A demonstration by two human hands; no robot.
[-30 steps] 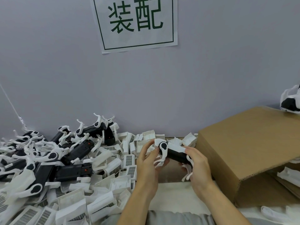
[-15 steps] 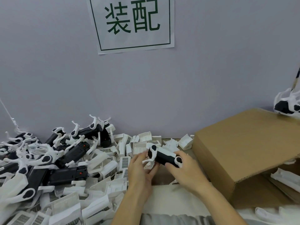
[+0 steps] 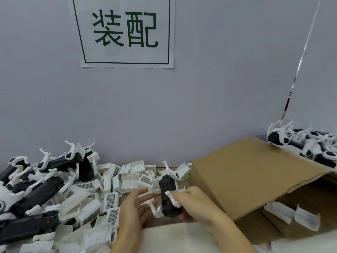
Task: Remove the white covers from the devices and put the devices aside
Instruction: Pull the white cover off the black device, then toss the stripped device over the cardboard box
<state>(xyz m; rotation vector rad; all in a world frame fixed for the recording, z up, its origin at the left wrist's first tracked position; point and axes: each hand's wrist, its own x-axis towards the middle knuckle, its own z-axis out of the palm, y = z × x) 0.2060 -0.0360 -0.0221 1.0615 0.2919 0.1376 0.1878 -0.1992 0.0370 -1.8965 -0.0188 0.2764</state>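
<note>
A black device (image 3: 168,196) with white arms stands on end low in the middle, its red dot facing me. My right hand (image 3: 193,204) grips its lower right side, fingers curled round it. My left hand (image 3: 134,209) is just left of the device, fingers fairly straight, fingertips near one white arm; I cannot tell if they touch. A heap of loose white covers (image 3: 109,199) lies left of my hands. Further left lies a pile of black devices (image 3: 36,194) with white arms.
A brown cardboard box (image 3: 242,172) lies on its side at the right, with white covers (image 3: 291,215) inside its opening. More black-and-white devices (image 3: 306,143) sit behind it at far right. A grey wall with a paper sign (image 3: 125,31) is close behind.
The device has turned from lying across my hands to standing on end in my right hand. My left hand has let go and opened. The camera has tilted up and to the right.
</note>
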